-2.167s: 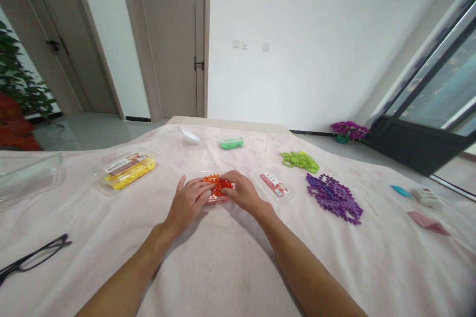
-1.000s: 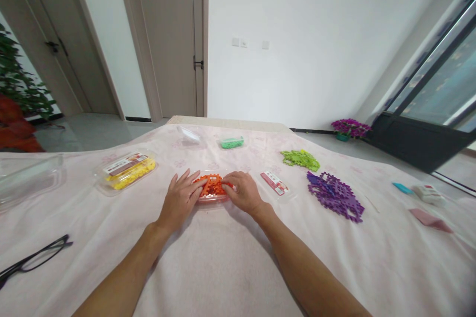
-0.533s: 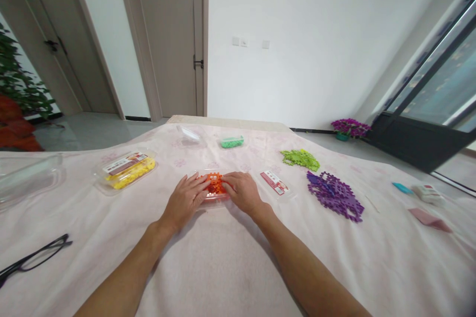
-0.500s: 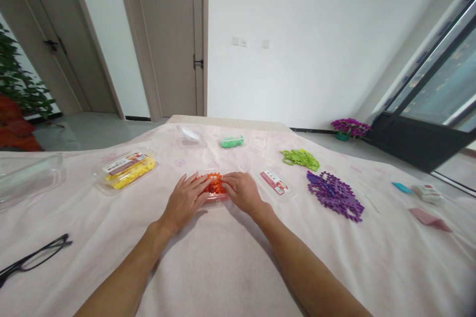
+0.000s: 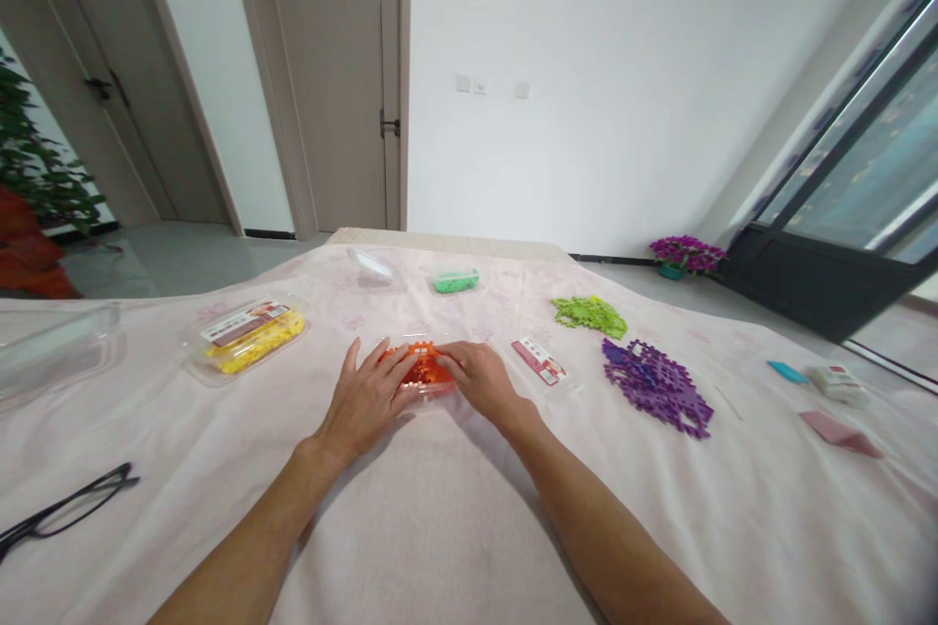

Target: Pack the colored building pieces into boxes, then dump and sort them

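Orange interlocking plastic pieces (image 5: 426, 371) lie in a clear plastic container (image 5: 432, 393) in the middle of the table. My left hand (image 5: 372, 389) is over the container's left side, fingers stretched out and resting on the pieces. From the right, my right hand (image 5: 476, 373) reaches over the container with its fingers bent and pressed together at the orange pieces; its fingertips are partly hidden. Just right of it lies a clear lid with a red and white label (image 5: 540, 360).
Yellow pieces fill a labelled container (image 5: 253, 337) on the left, near an open clear container (image 5: 63, 342) and black eyeglasses (image 5: 69, 505). Green pieces (image 5: 455, 281) sit in a container behind. Lime pieces (image 5: 590, 314) and purple pieces (image 5: 658, 386) are piled at right, before a pink cloth (image 5: 840, 434).
Both hands stay at the container. My left fingers have shifted and spread slightly, and my right fingers have moved a little over the orange pieces.
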A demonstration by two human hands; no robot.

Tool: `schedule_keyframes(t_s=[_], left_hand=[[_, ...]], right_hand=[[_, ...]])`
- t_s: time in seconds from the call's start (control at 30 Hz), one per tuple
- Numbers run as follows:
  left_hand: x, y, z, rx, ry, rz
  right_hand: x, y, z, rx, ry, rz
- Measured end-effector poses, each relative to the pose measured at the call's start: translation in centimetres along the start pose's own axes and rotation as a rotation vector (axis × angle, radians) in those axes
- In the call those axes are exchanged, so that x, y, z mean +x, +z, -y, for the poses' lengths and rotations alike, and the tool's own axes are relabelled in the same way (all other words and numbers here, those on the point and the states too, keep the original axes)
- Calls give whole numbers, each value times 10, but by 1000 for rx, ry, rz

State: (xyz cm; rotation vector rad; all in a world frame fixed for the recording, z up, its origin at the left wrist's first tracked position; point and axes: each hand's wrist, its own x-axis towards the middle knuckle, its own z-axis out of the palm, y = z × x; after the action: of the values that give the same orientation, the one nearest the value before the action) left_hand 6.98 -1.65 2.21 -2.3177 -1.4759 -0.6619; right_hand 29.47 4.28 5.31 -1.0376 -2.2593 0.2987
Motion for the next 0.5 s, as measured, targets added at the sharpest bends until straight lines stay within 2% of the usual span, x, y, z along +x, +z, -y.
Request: schedule_keyframes(t_s=[0.17, 0.23, 0.3, 0.37, 0.5], left_hand=[[1, 2, 0, -10, -14, -8], [2, 2, -1, -15, -24, -13], [2, 2, -1, -27, -30, -17], [2, 1, -2, -42, -33, -19], [3, 1, -1, -65, -33, -31]], right_hand=[[6, 3, -8, 149, 216, -287], [8, 2, -9, 262, 284, -277], [8, 3, -10, 293, 289, -193], [5, 4, -10, 182, 236, -161], [1, 4, -10, -72, 103, -195]])
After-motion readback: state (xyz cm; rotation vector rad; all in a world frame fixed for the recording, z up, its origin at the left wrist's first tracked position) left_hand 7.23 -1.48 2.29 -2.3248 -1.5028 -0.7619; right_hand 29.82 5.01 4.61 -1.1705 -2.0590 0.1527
